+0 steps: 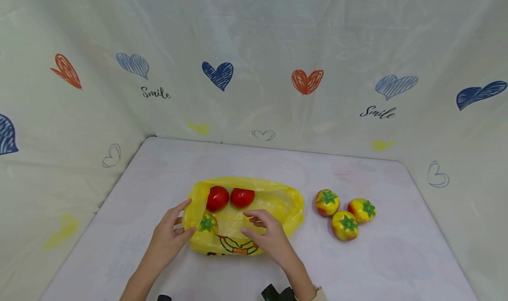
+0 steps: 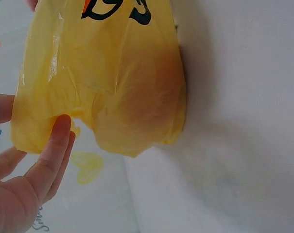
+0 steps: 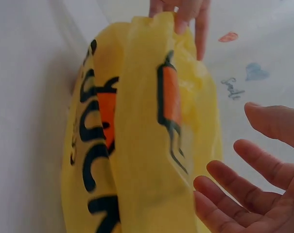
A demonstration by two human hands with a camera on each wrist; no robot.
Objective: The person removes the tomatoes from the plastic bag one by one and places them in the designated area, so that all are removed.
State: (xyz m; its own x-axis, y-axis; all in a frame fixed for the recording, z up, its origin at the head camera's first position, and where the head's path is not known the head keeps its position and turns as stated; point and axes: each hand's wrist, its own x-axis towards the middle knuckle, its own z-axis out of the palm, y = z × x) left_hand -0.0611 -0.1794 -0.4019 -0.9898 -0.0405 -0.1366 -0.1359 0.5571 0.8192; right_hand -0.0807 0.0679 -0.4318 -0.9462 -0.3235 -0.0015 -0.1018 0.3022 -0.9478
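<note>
A yellow plastic bag (image 1: 293, 204) lies with its mouth facing up, a dark and orange print on its near side. Inside show two shiny red round fruits (image 1: 218, 198) and a yellow fruit with a green leafy top (image 1: 207, 224). At the bag's left end, my left hand (image 1: 171, 230) holds the rim, with plastic between its fingers in the left wrist view. My right hand (image 1: 270, 237) hovers over the near right part of the mouth, fingers loosely bent and nothing in them. In the right wrist view its fingers spread beside the bag's wall.
Right of the bag, three yellow-and-red fruits with green leafy tops (image 1: 345, 225) sit close together on the white table (image 1: 397, 257). A pale curtain with printed hearts (image 1: 254, 36) stands behind the table and along its sides. Dark objects (image 1: 278, 293) show at the bottom edge.
</note>
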